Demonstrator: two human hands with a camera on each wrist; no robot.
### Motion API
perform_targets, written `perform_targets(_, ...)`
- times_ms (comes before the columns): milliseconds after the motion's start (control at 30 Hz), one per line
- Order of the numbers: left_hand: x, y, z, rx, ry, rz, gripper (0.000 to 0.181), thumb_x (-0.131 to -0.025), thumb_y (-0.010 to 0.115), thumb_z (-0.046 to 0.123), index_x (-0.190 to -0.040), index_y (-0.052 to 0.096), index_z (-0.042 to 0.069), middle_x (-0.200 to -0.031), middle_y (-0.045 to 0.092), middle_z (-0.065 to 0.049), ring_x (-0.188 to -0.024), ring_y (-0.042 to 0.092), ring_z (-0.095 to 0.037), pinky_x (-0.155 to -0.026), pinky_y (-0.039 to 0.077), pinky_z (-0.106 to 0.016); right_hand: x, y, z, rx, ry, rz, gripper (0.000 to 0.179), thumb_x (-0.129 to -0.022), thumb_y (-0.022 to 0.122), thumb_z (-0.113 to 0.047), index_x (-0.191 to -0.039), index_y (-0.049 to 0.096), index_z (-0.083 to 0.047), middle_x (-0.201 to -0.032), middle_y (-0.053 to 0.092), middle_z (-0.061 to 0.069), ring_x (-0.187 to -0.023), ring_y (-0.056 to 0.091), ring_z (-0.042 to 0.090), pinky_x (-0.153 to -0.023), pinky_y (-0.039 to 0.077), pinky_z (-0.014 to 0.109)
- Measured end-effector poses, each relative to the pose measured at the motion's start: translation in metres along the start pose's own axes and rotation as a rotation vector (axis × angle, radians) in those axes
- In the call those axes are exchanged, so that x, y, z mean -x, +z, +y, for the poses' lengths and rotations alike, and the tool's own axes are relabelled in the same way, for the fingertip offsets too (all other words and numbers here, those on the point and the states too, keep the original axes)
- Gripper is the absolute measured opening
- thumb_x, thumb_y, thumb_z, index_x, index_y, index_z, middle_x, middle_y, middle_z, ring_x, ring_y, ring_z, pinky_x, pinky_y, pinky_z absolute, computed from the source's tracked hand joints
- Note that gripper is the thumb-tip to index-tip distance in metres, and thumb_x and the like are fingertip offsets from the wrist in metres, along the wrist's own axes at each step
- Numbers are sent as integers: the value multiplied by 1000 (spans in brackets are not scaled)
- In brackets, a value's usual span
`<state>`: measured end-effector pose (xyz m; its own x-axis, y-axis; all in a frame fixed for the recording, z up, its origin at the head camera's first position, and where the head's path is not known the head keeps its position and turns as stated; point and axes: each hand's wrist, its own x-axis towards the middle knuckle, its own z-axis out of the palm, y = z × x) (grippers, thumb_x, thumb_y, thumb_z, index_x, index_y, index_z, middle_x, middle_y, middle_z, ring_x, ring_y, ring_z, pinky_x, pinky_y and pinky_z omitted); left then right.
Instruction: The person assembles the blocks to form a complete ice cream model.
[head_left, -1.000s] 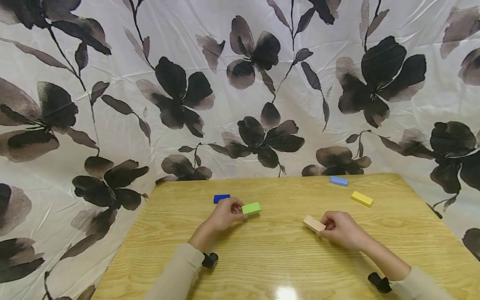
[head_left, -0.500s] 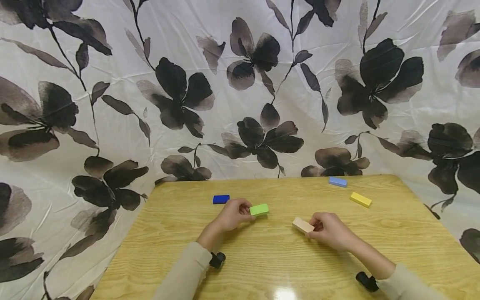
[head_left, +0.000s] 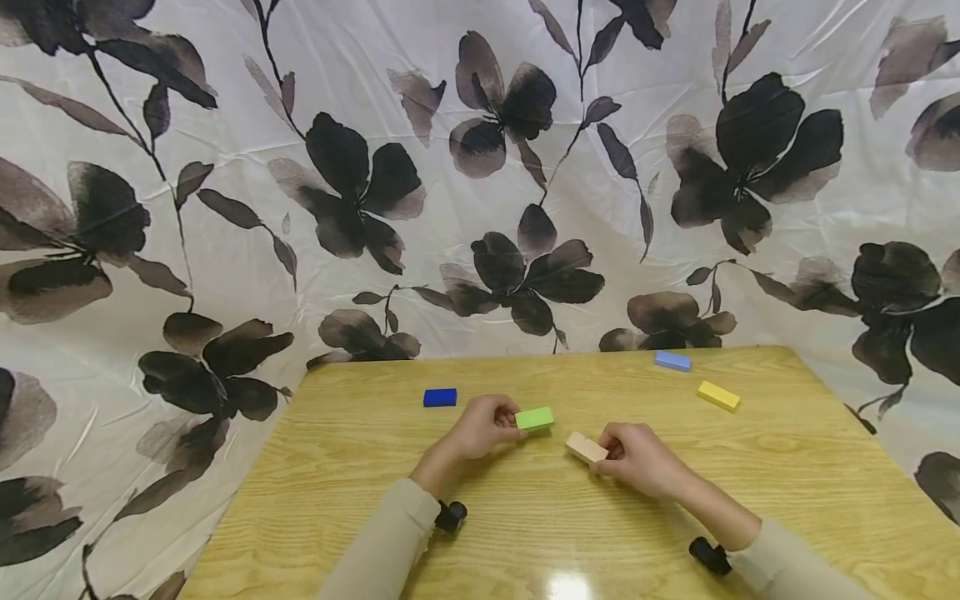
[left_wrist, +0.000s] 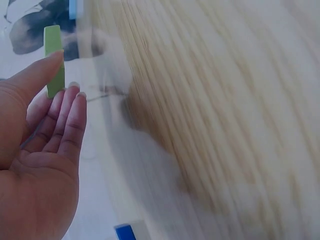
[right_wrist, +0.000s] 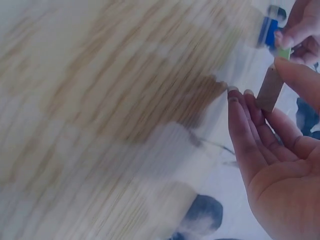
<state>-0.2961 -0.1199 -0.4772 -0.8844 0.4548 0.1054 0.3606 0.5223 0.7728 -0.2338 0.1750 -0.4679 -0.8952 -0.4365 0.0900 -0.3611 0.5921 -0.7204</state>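
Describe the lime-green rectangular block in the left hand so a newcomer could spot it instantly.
Find the yellow-brown, wood-grained tabletop in front of the white floral-print cloth. Near the tabletop's middle, the left hand pinches one end of the lime-green rectangular block. Only this one is green; the right hand holds a pale tan rectangular block.

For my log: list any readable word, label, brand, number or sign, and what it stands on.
None can be read.
Green block, beige block, dark blue block, light blue block, yellow block: no lettering on the visible faces.
Floral cloth: printed pattern only.
Black wrist devices: too small to tell.
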Motion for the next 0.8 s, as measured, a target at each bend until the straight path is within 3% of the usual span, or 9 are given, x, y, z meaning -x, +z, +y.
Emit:
perform_targets(367,-14,14,6,-6,10,-3,27,-86,83,7,-107,70,-3,-89,66,-7,-76,58,-10,-68,52,-22,-7,7,-9,-4,55,28,16,-87,81,-9,-91,67,-4,-81,66,0,-72,60,11,-59,50,23)
perform_targets(800,-20,25,6,-42,-8,-27,24,-86,84,11,-103,71,0,-86,64,-4,-74,57,-9,-68,50,-22,-12,18,-13,115,103,77,18,-86,82,-12,-83,65,-7,-73,61,-2,-66,55,11,-58,46,25)
